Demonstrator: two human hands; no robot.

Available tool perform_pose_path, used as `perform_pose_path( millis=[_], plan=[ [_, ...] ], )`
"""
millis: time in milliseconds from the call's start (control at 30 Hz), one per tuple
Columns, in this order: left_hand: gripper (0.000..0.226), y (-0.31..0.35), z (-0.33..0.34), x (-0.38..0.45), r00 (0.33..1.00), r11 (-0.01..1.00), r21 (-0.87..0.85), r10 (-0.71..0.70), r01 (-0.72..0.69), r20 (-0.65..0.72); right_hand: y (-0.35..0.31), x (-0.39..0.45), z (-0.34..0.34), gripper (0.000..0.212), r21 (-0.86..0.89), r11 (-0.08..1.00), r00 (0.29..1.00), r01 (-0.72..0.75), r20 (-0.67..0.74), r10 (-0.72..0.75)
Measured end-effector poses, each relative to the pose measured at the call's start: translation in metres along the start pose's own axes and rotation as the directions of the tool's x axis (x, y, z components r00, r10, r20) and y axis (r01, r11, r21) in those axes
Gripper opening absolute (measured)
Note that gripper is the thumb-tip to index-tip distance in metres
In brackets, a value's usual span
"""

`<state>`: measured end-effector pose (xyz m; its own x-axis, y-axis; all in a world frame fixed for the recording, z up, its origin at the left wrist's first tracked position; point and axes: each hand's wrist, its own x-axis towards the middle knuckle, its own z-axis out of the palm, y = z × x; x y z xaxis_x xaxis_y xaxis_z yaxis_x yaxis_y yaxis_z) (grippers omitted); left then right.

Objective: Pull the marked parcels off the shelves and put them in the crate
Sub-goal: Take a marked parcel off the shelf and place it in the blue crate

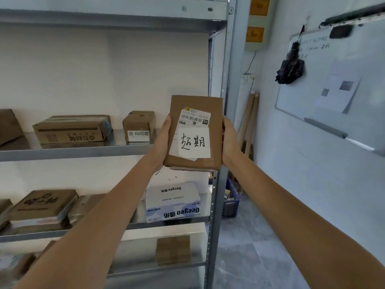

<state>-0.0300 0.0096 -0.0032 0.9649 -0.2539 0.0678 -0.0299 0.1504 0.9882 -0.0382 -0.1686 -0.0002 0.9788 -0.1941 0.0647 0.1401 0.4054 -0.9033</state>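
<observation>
shelf post (218, 184) just behind held parcel (195, 132), open floor (260, 236) rightward

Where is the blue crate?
The blue crate sits on the floor, right of the shelf post, below the held parcel.

parcel (195, 132) between both hands, crate (231, 200) right of shelves (83, 150)

Arms: two forearms, bare along all their visible length, no sleeves in view.
Left hand (162, 140): bare, no glove, ring or watch.
Right hand (229, 140): bare, wrist unadorned.
</observation>
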Motion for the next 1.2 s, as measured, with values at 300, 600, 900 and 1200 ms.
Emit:
perform_pose_path(
  millis=[300, 600, 900, 1200],
  plan=[
    [0.056, -0.023, 0.103, -0.044, 0.993, 0.996, 0.071, -0.066, 0.059, 0.100, -0.029, -0.077, -0.094, 0.041, -0.082, 0.992, 0.980, 0.093, -0.169, -0.106],
    [0.063, -0.073, 0.246, -0.072, 0.936, 0.996, 0.068, -0.079, 0.059, 0.342, -0.075, -0.168, -0.227, 0.040, -0.083, 0.992, 0.883, 0.091, -0.453, -0.119],
    [0.083, -0.141, 0.372, -0.057, 0.832, 0.990, 0.108, -0.137, 0.093, 0.537, -0.092, -0.220, -0.333, 0.036, -0.136, 0.984, 0.699, 0.117, -0.693, -0.179],
    [0.054, -0.199, 0.497, -0.080, 0.637, 0.973, 0.201, -0.228, 0.115, 0.737, -0.082, -0.279, -0.440, 0.045, -0.085, 0.991, 0.381, 0.104, -0.917, -0.119]
  ],
)
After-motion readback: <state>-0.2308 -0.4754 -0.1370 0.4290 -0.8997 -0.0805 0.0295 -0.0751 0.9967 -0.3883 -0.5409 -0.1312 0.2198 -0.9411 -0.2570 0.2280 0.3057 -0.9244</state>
